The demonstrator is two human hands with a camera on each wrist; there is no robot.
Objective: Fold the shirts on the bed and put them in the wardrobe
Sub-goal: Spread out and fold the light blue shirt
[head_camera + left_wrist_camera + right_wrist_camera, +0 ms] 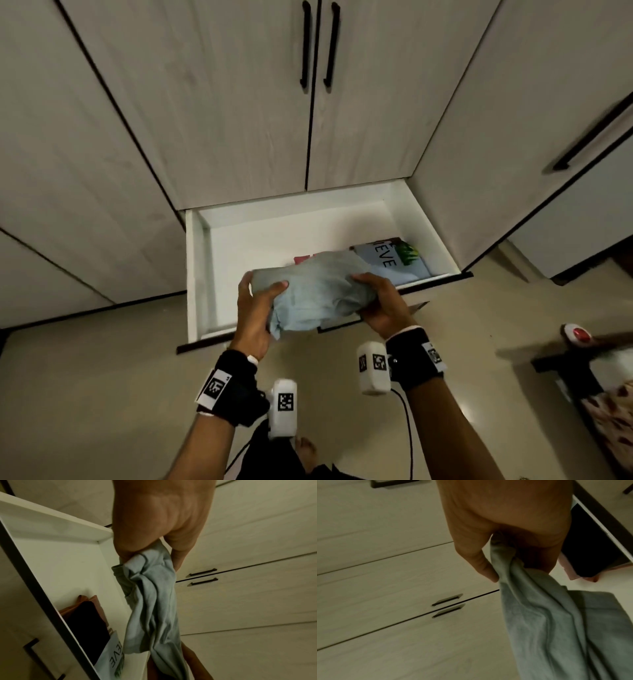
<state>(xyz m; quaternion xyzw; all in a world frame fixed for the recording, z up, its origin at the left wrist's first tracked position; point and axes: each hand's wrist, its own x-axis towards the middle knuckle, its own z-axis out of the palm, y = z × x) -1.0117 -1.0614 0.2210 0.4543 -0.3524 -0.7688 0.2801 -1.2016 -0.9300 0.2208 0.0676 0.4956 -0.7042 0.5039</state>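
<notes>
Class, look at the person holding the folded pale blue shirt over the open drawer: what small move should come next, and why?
Probably lower the pale blue shirt onto the bare drawer floor at its left. Both the left hand and right hand grip it above the front edge, and the printed shirt already fills the right side.

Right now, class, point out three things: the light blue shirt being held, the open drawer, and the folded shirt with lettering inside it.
light blue shirt [318, 294]: head view, middle of the bundle.
open drawer [195, 274]: head view, left side wall.
lettered shirt [388, 260]: head view, on the printed letters.
</notes>
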